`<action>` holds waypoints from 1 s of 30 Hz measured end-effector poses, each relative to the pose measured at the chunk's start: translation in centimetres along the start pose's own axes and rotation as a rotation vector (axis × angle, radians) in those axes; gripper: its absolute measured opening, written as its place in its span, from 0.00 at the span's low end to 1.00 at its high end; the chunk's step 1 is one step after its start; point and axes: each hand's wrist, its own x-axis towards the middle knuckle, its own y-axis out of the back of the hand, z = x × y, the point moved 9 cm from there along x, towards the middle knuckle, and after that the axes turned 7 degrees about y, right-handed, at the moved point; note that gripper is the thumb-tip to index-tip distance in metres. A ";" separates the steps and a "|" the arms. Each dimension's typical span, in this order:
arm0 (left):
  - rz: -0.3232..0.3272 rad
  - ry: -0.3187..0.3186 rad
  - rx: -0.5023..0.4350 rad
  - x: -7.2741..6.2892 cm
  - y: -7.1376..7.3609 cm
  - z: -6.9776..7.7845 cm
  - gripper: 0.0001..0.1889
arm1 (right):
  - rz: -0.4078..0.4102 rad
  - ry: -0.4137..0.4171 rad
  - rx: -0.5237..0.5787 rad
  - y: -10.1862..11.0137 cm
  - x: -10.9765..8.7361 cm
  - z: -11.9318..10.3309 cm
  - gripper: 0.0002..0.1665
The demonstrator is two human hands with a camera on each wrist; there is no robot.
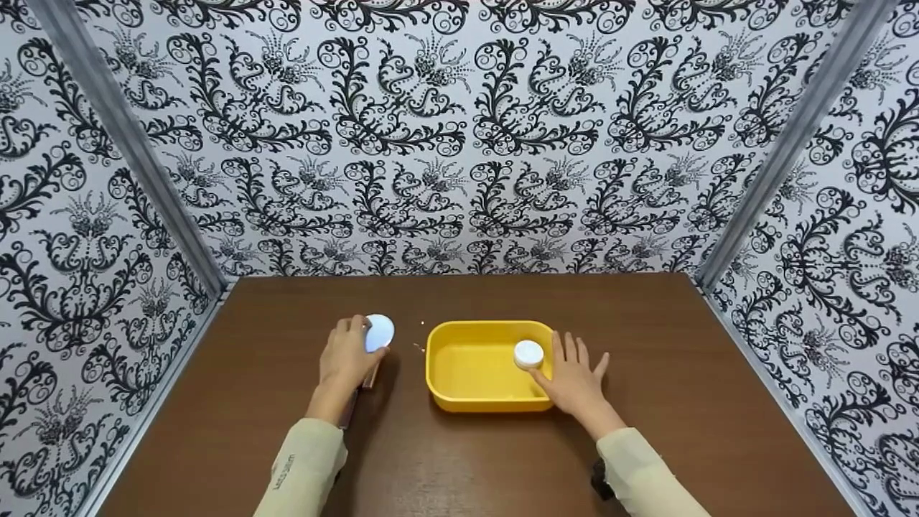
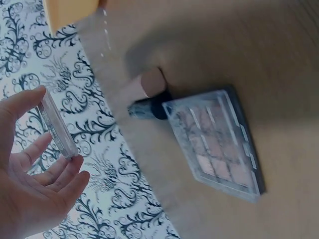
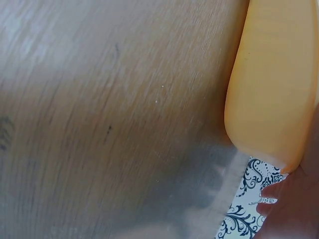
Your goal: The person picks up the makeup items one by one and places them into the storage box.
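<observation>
My left hand (image 1: 347, 352) pinches a round flat compact (image 1: 380, 333) with a clear edge between thumb and fingertips. The left wrist view shows the compact (image 2: 58, 124) edge-on, held up off the table by the left hand (image 2: 40, 184). At the right end of a yellow tray (image 1: 488, 406), my right hand (image 1: 574, 380) reaches over the rim with its fingers straight and spread. A small white round jar (image 1: 529, 354) is inside the tray, beside the right thumb and index finger. In the right wrist view, the fingers (image 3: 271, 199) lie by the tray's corner (image 3: 269, 99).
On the brown table (image 1: 431, 467), left of the tray, lies a clear-lidded eyeshadow palette (image 2: 214, 144). Behind it are a pinkish tube (image 2: 152, 83) and a small dark-ended bottle (image 2: 147, 108). Patterned walls (image 1: 459, 143) enclose the table's back and sides.
</observation>
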 end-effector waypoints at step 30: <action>-0.001 -0.139 -0.014 -1.0 -1.1 6.9 0.26 | -0.004 0.008 0.014 0.0 0.0 -0.1 0.53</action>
